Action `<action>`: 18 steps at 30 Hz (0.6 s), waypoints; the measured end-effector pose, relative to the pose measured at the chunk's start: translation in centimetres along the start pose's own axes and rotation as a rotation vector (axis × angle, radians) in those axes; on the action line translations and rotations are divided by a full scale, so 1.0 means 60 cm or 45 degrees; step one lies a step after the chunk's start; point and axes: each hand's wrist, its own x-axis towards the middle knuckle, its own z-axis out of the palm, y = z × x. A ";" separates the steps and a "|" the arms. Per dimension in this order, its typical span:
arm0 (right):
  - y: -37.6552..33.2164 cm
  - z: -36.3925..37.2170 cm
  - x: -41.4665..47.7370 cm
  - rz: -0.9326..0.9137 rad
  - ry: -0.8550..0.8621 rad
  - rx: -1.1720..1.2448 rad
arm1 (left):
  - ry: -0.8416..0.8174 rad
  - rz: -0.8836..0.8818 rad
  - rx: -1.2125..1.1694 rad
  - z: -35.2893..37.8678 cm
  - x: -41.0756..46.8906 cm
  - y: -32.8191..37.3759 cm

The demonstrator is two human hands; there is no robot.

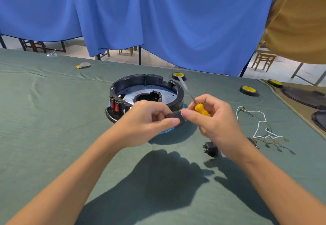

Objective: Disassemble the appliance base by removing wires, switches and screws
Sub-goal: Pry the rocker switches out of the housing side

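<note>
On green cloth (53,119), appliance base (137,79), blue curtains (158,22)

Single wide-angle view from head height, facing forward and down, close over the tabletop (44,119), appliance base (130,93) centred.

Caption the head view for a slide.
Left hand pinches a small black part, right hand holds the yellow screwdriver, by the open appliance base.

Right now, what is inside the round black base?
A shiny metal plate with small holes and a black centre socket. Two red switches sit in its wall. The left hand, holding a small black part, covers the near side of the base.
</note>
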 end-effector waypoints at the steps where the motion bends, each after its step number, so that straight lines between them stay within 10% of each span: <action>1: 0.003 -0.010 -0.006 0.016 -0.036 -0.007 | -0.032 -0.011 0.006 0.010 0.000 0.000; 13: 0.013 -0.068 -0.050 0.411 -0.334 0.086 | -0.230 -0.019 -0.025 0.078 0.000 0.006; 18: 0.015 -0.138 -0.063 0.477 -0.326 -0.215 | 0.180 0.249 0.549 0.095 -0.007 -0.010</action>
